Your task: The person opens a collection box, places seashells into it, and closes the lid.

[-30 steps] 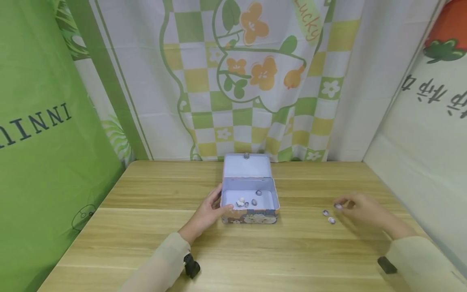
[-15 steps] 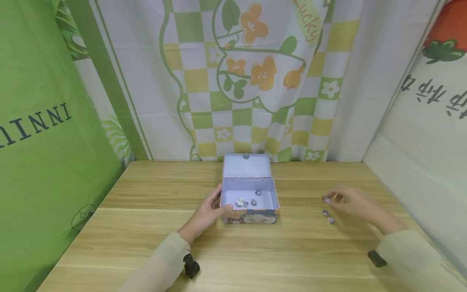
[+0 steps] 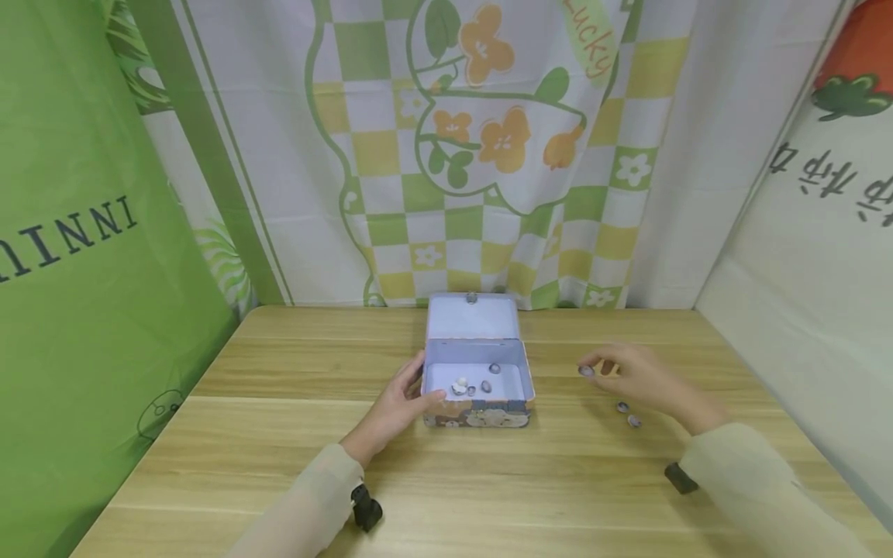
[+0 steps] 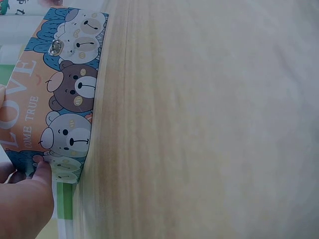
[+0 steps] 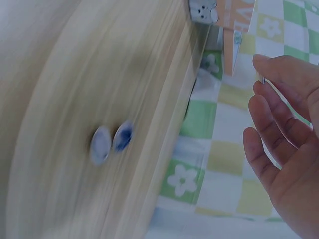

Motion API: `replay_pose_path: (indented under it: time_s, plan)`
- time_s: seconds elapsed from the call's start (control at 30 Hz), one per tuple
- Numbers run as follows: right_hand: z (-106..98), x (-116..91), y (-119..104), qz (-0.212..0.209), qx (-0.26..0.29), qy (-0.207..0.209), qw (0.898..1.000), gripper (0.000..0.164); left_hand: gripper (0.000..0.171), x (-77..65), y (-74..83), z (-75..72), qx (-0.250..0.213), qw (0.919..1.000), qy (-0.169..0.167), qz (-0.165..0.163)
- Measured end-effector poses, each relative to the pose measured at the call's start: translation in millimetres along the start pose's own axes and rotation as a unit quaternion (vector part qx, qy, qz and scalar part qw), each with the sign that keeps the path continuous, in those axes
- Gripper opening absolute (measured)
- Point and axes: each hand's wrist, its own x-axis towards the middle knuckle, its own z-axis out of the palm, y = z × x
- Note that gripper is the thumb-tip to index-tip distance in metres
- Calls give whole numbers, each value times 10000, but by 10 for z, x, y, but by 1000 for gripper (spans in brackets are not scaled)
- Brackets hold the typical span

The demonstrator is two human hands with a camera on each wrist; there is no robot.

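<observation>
A tin box stands on the table with its hinged lid raised at the back. Cartoon bears and lettering cover its front in the left wrist view. My left hand grips the box's left side, thumb at the front corner. Several small roundish pieces lie inside, one cluster whitish. My right hand, right of the box and above the table, pinches a small oval disc, pale with a darker rim. Two similar discs, a bluish one and a whitish one, lie on the table.
The wooden table ends at a patterned curtain close behind the box. A green cloth hangs along the left side and a white printed cloth along the right. Each wrist wears a black camera mount.
My right hand has moved left toward the box with the pinched disc, passing beyond the two discs on the table. My left hand and the box have stayed still.
</observation>
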Motion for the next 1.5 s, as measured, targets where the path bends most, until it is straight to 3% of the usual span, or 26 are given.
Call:
replay_pose_path:
  time_s: [0.5,0.83,1.5]
  plan:
    - [204,419,-343,-424,158,82,9989,15,83,-1,2,-1,5,10000,-5,-9]
    - [385,653,-471,-945,376,106,9948,20,83,-7,16,4,22,10000,8,-17]
    - [583,830,-529,-776,440,-230,9957,23,82,9,-18,-5,6,10000,6,33]
